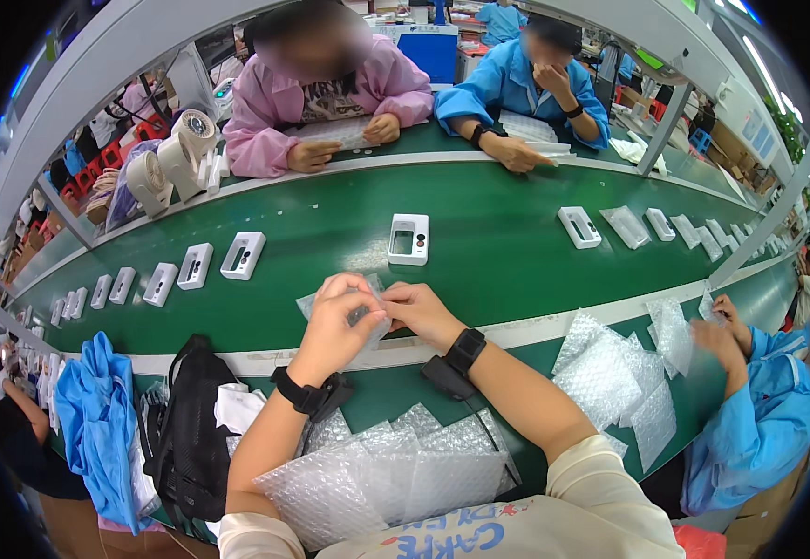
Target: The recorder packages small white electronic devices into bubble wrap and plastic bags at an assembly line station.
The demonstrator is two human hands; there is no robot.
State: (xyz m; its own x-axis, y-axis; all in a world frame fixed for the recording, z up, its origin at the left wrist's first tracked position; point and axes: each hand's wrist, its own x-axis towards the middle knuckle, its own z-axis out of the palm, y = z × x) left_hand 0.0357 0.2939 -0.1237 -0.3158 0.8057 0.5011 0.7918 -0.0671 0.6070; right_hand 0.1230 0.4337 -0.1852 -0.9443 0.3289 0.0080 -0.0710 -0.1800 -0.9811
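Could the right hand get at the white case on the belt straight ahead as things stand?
Probably yes: the white case lies just beyond the right hand with bare green belt between, though both hands hold a bubble-wrap bag.

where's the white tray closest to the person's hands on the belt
In the head view the white tray lies on the green belt near centre, just beyond the left hand and right hand, which hold a bubble-wrap bag.

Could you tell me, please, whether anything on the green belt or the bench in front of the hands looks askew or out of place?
Nothing stands out. The white trays lie flat and spaced along the green belt. Both the left hand and the right hand hold a small bubble-wrap bag; the spare bags lie loosely heaped on the near bench.
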